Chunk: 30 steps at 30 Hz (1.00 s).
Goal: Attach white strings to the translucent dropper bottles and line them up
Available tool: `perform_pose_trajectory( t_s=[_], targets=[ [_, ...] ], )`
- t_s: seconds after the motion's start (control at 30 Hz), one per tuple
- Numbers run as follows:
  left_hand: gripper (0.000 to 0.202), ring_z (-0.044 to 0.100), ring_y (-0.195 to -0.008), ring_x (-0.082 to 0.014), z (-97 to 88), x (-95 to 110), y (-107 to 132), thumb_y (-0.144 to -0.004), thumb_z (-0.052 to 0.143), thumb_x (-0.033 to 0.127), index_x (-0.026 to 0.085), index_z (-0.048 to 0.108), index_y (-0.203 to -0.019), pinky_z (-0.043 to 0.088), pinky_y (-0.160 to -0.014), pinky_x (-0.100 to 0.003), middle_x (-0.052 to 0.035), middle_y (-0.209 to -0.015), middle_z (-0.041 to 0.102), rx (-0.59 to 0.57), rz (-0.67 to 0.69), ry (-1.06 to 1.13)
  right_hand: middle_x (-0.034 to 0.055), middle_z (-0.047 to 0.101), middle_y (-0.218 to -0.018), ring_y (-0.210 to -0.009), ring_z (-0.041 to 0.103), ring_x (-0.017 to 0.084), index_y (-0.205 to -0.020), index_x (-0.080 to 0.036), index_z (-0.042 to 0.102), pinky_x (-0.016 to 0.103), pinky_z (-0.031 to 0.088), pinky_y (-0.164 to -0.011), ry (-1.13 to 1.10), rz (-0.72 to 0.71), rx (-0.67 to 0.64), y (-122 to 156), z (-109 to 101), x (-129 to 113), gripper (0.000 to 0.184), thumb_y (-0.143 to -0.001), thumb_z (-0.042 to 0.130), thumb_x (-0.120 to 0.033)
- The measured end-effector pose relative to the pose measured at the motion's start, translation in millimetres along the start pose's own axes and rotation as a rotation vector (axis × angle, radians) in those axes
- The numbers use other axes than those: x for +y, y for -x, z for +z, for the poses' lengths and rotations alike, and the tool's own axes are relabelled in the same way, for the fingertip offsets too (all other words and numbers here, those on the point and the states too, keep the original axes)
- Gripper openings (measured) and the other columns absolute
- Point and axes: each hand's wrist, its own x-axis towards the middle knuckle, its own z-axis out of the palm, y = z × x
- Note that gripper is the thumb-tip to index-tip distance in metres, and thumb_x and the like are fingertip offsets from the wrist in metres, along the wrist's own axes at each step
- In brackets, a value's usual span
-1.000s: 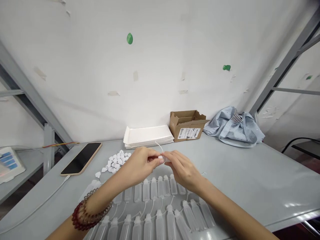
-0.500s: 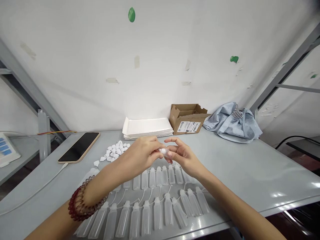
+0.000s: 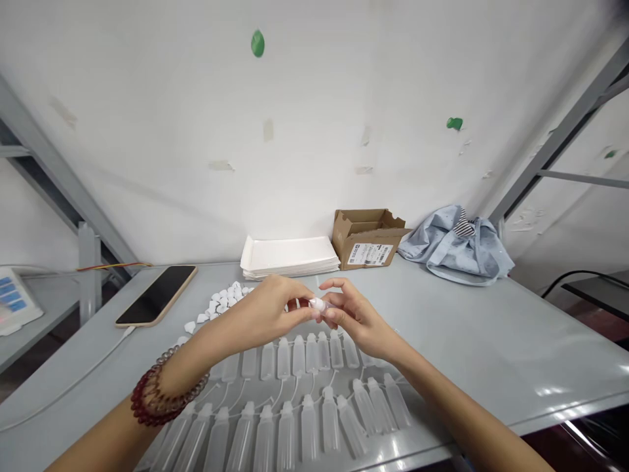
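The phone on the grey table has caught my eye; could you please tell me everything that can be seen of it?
The phone lies flat, screen up, on the far left part of the grey table. Its screen is dark and looks glassy; a pale tan-pink edge, perhaps a case, shows along its rim. It lies at a slant, its far end angled to the right. A white cable meets its near end, apparently plugged in. Its back is hidden.

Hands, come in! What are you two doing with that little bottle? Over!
Right hand holding small bottle. Left hand up at its white tip. Bottle rows below; nothing seen blocking the hands. Over.
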Motion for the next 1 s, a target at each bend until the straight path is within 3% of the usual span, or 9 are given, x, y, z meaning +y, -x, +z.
perform_pose_trajectory(
  t_s=[0.13,0.3,0.43,0.57,0.63,0.7,0.87,0.93,1.0],
  targets=[
    [0.047,0.039,-0.044,-0.0091,-0.1,-3,-1,-0.087,0.042,0.051,0.016,0.057,-0.06,0.026,-0.043,-0.021,0.0042,-0.048,0.044,0.001,-0.113,0.051,0.0032,0.057,-0.085,-0.072,0.049,0.014,-0.113,-0.023,0.036,0.028,0.041,-0.065,0.053,-0.021,0.017,-1,4,0,0.025,-0.093,0.043,-0.035],
    [0.044,0.049,-0.042,-0.0092,6.6,-3,0,-0.091,0.036,0.044,0.016,0.049,-0.06,0.034,-0.043,-0.02,0.0029,-0.053,0.051,-0.083,-0.138,0.148,0.002,0.055,-0.084,-0.071,0.045,0.013,-0.103,-0.023,0.037,0.027,0.037,-0.063,0.04,-0.021,-0.007,0,9,-4,0.018,-0.094,0.04,-0.038],
    [0.039,0.05,-0.051,-0.0119,11.8,-4,1,-0.093,0.035,0.033,0.016,0.054,-0.065,0.035,-0.05,-0.023,0.0004,-0.056,0.054,-0.039,-0.004,-0.029,-0.0053,0.047,-0.069,-0.057,0.034,0.009,-0.101,-0.024,0.032,0.024,0.028,-0.056,-0.26,0.085,-0.081,-1,2,-1,0.021,-0.093,0.046,-0.039],
    [0.024,0.055,-0.069,-0.0158,13.2,-7,2,-0.092,0.037,0.025,0.017,0.058,-0.083,0.038,-0.062,-0.026,-0.0038,-0.079,0.061,-0.018,0.119,-0.147,-0.0055,0.046,-0.07,-0.053,0.03,0.007,-0.103,-0.024,0.03,0.023,0.021,-0.053,-0.446,0.17,-0.197,-4,-6,3,0.029,-0.09,0.05,-0.04],
    [0.019,0.055,-0.072,-0.0157,12.6,-8,1,-0.091,0.044,0.029,0.018,0.058,-0.087,0.038,-0.062,-0.026,-0.0026,-0.083,0.061,-0.031,0.102,-0.094,-0.0043,0.048,-0.073,-0.054,0.031,0.007,-0.103,-0.024,0.03,0.023,0.023,-0.054,-0.398,0.161,-0.165,-4,-5,2,0.029,-0.09,0.05,-0.04],
    [0.026,0.052,-0.063,-0.0138,13.2,-8,-1,-0.09,0.045,0.038,0.018,0.057,-0.079,0.036,-0.055,-0.024,0.0002,-0.073,0.058,-0.033,0.023,-0.034,-0.0038,0.048,-0.073,-0.057,0.033,0.009,-0.103,-0.024,0.03,0.024,0.026,-0.056,-0.28,0.118,-0.098,-3,-2,2,0.025,-0.092,0.047,-0.039],
    [0.045,0.033,-0.046,-0.0097,20.4,-9,-7,-0.093,0.03,0.043,0.018,0.04,-0.057,0.023,-0.044,-0.024,0.0045,-0.051,0.038,0.036,-0.129,-0.009,-0.0016,0.046,-0.076,-0.065,0.038,0.012,-0.102,-0.024,0.032,0.027,0.031,-0.06,0.15,-0.088,0.067,1,5,8,0.014,-0.095,0.038,-0.035],
    [0.043,0.033,-0.045,-0.0091,20.2,-9,-7,-0.092,0.035,0.042,0.017,0.043,-0.057,0.022,-0.043,-0.024,0.0049,-0.049,0.037,0.018,-0.13,0.007,-0.0008,0.047,-0.078,-0.067,0.04,0.013,-0.101,-0.024,0.032,0.027,0.031,-0.06,0.172,-0.105,0.066,1,5,9,0.014,-0.095,0.038,-0.034],
    [0.041,0.035,-0.044,-0.009,17.4,-7,-5,-0.091,0.039,0.039,0.016,0.05,-0.059,0.022,-0.043,-0.024,0.0047,-0.047,0.039,-0.015,-0.112,0.014,-0.0021,0.048,-0.075,-0.065,0.04,0.012,-0.101,-0.024,0.031,0.026,0.031,-0.058,0.023,-0.039,0.028,1,3,6,0.015,-0.094,0.041,-0.033]
  ],
)
